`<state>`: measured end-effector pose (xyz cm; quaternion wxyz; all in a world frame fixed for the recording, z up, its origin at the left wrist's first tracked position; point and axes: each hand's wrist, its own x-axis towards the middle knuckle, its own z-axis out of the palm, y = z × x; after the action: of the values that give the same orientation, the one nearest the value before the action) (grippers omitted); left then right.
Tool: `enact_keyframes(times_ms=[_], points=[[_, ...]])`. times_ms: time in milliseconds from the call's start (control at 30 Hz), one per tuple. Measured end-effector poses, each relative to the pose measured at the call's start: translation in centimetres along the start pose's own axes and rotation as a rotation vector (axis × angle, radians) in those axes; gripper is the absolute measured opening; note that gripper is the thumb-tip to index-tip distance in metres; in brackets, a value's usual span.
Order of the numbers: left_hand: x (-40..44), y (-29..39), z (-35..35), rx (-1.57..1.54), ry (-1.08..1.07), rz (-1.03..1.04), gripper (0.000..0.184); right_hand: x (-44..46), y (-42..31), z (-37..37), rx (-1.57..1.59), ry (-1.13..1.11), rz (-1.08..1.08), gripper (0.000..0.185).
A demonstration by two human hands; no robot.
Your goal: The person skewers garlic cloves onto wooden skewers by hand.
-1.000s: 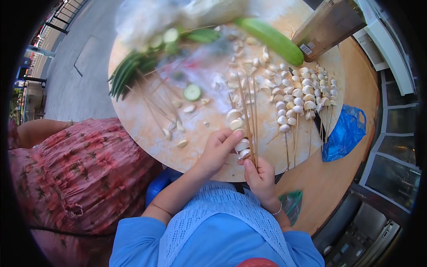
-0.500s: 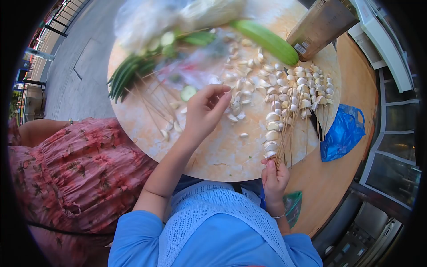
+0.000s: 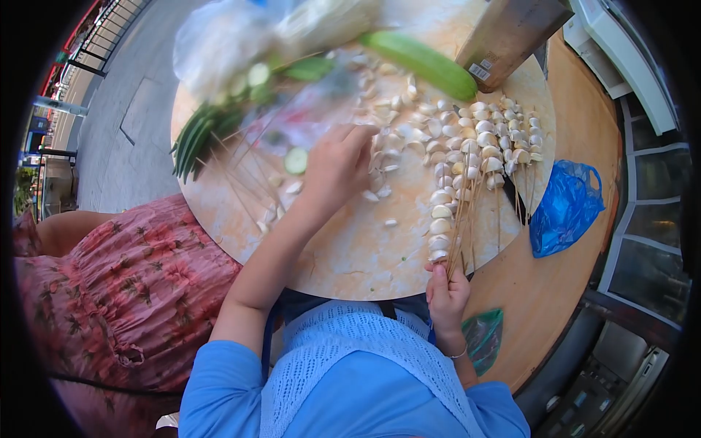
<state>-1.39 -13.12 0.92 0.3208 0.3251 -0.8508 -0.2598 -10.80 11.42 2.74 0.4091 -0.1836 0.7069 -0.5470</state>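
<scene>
Low on the right side of the round table, my right hand (image 3: 447, 293) grips the lower ends of several thin wooden skewers (image 3: 461, 219). One of them carries a column of white garlic cloves (image 3: 439, 226) just above my fingers. My left hand (image 3: 339, 164) is over the left edge of the loose garlic cloves (image 3: 394, 139), its fingers curled together; what they hold, if anything, is hidden. To the right of the loose cloves lie several filled garlic skewers (image 3: 491, 139), side by side.
A green gourd (image 3: 420, 64) and a cardboard box (image 3: 504, 44) lie toward the back. Plastic bags (image 3: 226, 47), green vegetables (image 3: 197, 139), a cut round slice (image 3: 296, 160) and bare skewers (image 3: 244, 182) are at left. A blue bag (image 3: 566, 208) sits right. Someone in a floral dress (image 3: 146, 285) is beside me.
My left hand has left the skewer and moved up to the loose cloves, where its fingers have curled in. My right hand has shifted right and slightly down with the skewers.
</scene>
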Motion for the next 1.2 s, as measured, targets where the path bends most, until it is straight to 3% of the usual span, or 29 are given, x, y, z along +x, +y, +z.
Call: enact_keyframes(times_ms=[167, 233, 467, 533, 600, 667, 767, 1200], points=[[2.5, -0.8, 1.0, 0.068, 0.055, 0.08, 0.015, 0.0, -0.1, 0.3, -0.008, 0.001, 0.011, 0.021], [3.2, -1.1, 1.4, 0.032, -0.089, 0.076, 0.014, 0.1, -0.2, 0.4, -0.03, -0.003, -0.004, 0.021], [4.0, -1.1, 2.6, -0.039, -0.264, 0.064, 0.014, 0.2, 0.0, 0.6, -0.091, 0.021, -0.008, 0.019], [4.6, -1.4, 2.4, -0.025, -0.229, 0.018, 0.014, 0.4, -0.4, 1.1, -0.085, 0.017, -0.01, 0.019], [5.7, -1.3, 3.2, 0.058, -0.061, -0.011, 0.015, 0.3, -0.3, 0.8, -0.108, 0.018, -0.028, 0.018], [6.9, -1.3, 4.4, 0.11, -0.064, -0.006, 0.016, 0.3, -0.7, 0.7, -0.148, 0.002, -0.013, 0.018], [7.5, -2.1, 4.8, 0.412, -0.259, -0.033, 0.016, 0.3, -0.1, 0.7, -0.166, -0.005, -0.025, 0.018], [6.2, -1.6, 5.0, 0.327, -0.165, 0.017, 0.021, 0.0, 0.0, 0.4, -0.191, -0.034, -0.057, 0.019]])
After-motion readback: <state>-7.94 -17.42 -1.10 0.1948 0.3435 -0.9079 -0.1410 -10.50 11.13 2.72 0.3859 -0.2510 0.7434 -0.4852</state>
